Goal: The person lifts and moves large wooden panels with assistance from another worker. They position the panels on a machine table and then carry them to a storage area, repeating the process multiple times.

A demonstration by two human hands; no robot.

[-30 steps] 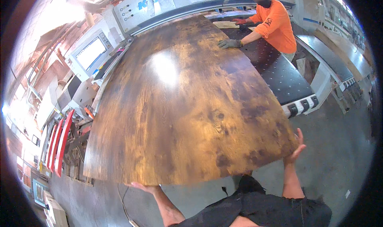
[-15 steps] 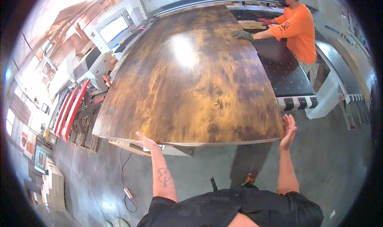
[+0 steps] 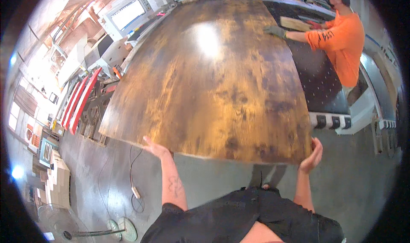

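A large wood-grain board [image 3: 200, 98], glossy brown with dark patches, stretches away from me. My left hand [image 3: 157, 148] grips its near edge left of the middle, thumb on top and fingers hidden beneath. At the near right corner, my right hand [image 3: 312, 155] is curled against the board's edge, its palm partly underneath. A co-worker in an orange shirt [image 3: 348, 46] stands at the far right. One gloved hand [image 3: 274, 31] of theirs rests on the board's right edge. Their other hand, in a red glove [image 3: 317, 25], is at a pale wooden piece [image 3: 294, 23].
Under the board's right side lies a black dotted machine bed [image 3: 318, 76] with a white front rail [image 3: 329, 121]. A monitor [image 3: 128, 15] stands at far left, near red slanted bars [image 3: 85, 100]. A cable with a power strip [image 3: 135, 191] and a fan [image 3: 64, 226] are at lower left.
My right hand has gone from stretched fingers beside the corner to curled around it. The board's near right corner sits lower in view. The co-worker appears farther right, with the wooden piece showing more.
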